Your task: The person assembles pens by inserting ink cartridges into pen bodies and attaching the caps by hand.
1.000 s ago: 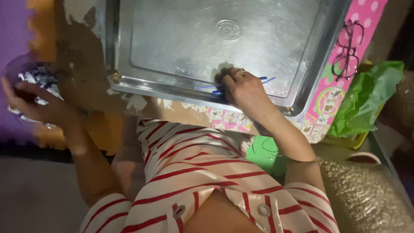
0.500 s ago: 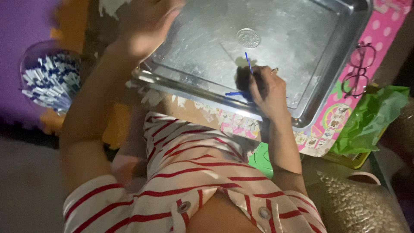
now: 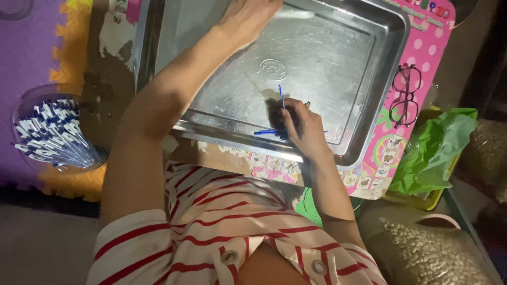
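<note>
A large shiny metal tray (image 3: 338, 47) lies on a pink dotted mat (image 3: 422, 58). My right hand (image 3: 302, 126) rests in the tray's near part, fingers closed on thin blue sticks (image 3: 280, 96); one points up from my fingers and a few (image 3: 266, 132) stick out to the left along the tray floor. My left arm stretches across the tray and my left hand (image 3: 245, 16) lies at its far side. Its fingers run out of the top of the picture, so what it holds is hidden.
A clear round bowl (image 3: 31, 103) full of blue-and-white sticks stands on the left, on a purple and orange foam mat. A pair of glasses (image 3: 404, 97) lies on the pink mat, right of the tray. A green plastic bag (image 3: 435, 153) sits lower right.
My left hand left the bowl at the left and swung over to the tray's far side. My right hand stayed in the tray's near part and lifted one blue stick upright.
</note>
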